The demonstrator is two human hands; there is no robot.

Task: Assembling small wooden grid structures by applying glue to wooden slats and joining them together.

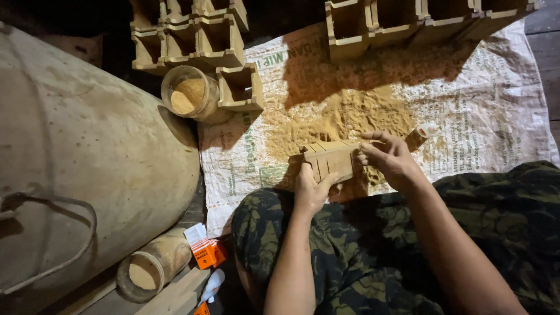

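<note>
Wooden piece: a small slatted block of pale wood (331, 158), held between both hands just above the sawdust pile, over the person's lap.
Left hand: the left hand (311, 189) is clamped on the near lower edge of the wooden piece, thumb up against its side.
Right hand: the right hand (389, 157) is closed over the far right end of the wooden piece, fingers curled on its top edge.
Glue bottle: a small bottle with a white tip (421, 135) shows just right of the wooden piece, behind the right hand; whether that hand holds it, I cannot tell.
Sawdust pile: loose yellow sawdust (344, 119) lies directly beyond the wooden piece.
Sack sheet: a white woven printed sheet (490, 116) spreads under the sawdust and the wooden piece.
Open boxes: rows of square wooden boxes (224, 44) stand well beyond the wooden piece, up and left; another row (408, 20) up and right.
Jar: a clear jar with sawdust (189, 93) lies left of the wooden piece, beside the boxes.
Large drum: a big pale drum (87, 157) fills the far left.
Orange carton: a small orange carton (209, 252) sits below and left of the wooden piece.
</note>
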